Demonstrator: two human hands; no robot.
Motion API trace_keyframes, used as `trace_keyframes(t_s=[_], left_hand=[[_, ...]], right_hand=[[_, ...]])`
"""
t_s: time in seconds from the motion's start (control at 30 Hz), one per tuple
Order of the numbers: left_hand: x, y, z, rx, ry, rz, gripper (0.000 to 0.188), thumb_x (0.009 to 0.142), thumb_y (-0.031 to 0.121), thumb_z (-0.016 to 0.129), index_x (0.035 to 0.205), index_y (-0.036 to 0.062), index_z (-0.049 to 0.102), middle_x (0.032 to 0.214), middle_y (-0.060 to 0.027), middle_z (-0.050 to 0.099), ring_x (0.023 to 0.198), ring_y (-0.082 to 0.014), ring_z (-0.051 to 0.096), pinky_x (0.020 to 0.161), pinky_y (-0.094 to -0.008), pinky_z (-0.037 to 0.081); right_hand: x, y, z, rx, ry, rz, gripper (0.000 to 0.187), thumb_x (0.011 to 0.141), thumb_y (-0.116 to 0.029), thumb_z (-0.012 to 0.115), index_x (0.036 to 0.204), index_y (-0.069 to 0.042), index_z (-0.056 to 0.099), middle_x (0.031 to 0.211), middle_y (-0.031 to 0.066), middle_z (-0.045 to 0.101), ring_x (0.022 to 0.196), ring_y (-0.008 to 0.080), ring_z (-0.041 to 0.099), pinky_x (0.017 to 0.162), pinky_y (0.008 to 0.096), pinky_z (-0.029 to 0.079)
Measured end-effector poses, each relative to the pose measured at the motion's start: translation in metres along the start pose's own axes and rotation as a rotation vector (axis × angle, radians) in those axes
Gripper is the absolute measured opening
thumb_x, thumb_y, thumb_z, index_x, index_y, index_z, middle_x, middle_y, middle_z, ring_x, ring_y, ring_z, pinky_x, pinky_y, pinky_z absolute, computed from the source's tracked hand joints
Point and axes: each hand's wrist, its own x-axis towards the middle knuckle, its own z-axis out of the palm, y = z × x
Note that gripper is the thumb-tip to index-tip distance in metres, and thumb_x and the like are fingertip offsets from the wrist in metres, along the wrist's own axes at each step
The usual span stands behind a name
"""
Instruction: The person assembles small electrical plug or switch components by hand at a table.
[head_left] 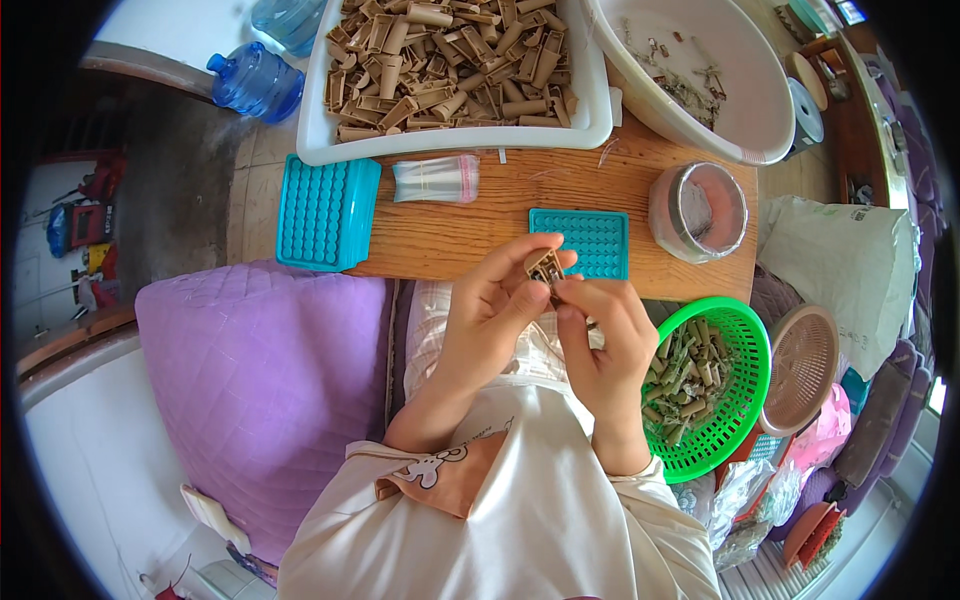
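Note:
Above my lap, at the table's near edge, both hands meet on a small brown plastic casing with shiny metal bits inside. My left hand pinches its sides between thumb and fingers. From the right, my right hand presses thumb and index finger together at the casing's lower end; whether a tiny part sits between them is hidden. Just behind the fingers lies a flat teal tray with rows of round hollows. Many similar brown half-round casings fill a white bin at the back of the table.
A stack of teal trays stands left, beside clear plastic bags. To the right are a lined tub and a large white basin holding small parts. A green basket with brown and green pieces sits by my right elbow.

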Motion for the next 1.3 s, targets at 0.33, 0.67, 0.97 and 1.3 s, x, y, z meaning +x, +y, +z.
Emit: trace_keyframes(t_s=[0.33,0.67,0.97,1.3], left_hand=[[0.001,-0.007,0.002,-0.118,0.028,-0.072,0.033,0.091,0.02,0.041,0.119,0.0023,0.04,0.11,-0.0125,0.053,0.09,-0.0162,0.058,0.064,-0.0211,0.05],[0.003,-0.008,0.003,-0.412,0.098,-0.154,0.031,0.091,0.015,0.039,0.12,0.0032,0.037,0.114,-0.0128,0.047,0.1,-0.0258,0.054,0.077,-0.0324,0.053],[0.005,-0.021,0.004,-0.507,0.079,-0.198,0.03,0.091,0.014,0.039,0.119,0.0037,0.037,0.114,-0.0122,0.048,0.106,-0.0249,0.05,0.085,-0.0376,0.048],[0.0,-0.033,0.006,-0.376,0.111,-0.157,0.029,0.091,0.013,0.039,0.118,0.0027,0.039,0.116,-0.0124,0.048,0.104,-0.0221,0.051,0.085,-0.0349,0.048]], right_hand=[[-0.021,0.016,0.015,0.315,0.168,0.259,0.024,0.073,0.014,0.051,0.094,0.003,0.05,0.094,0.012,0.048,0.071,0.0143,0.054,0.058,0.0231,0.047],[-0.021,0.016,0.013,0.6,0.061,0.441,0.041,0.074,0.017,0.041,0.111,0.0,0.037,0.105,0.012,0.046,0.068,0.0088,0.049,0.061,0.0186,0.041],[-0.015,0.026,-0.001,0.607,-0.035,0.597,0.049,0.072,0.016,0.043,0.118,0.0,0.036,0.106,0.012,0.049,0.085,0.0147,0.055,0.071,0.023,0.044],[-0.022,0.034,-0.001,0.729,0.076,0.552,0.042,0.07,0.012,0.045,0.111,0.006,0.045,0.105,0.0109,0.051,0.104,0.0175,0.049,0.093,0.0315,0.038]])
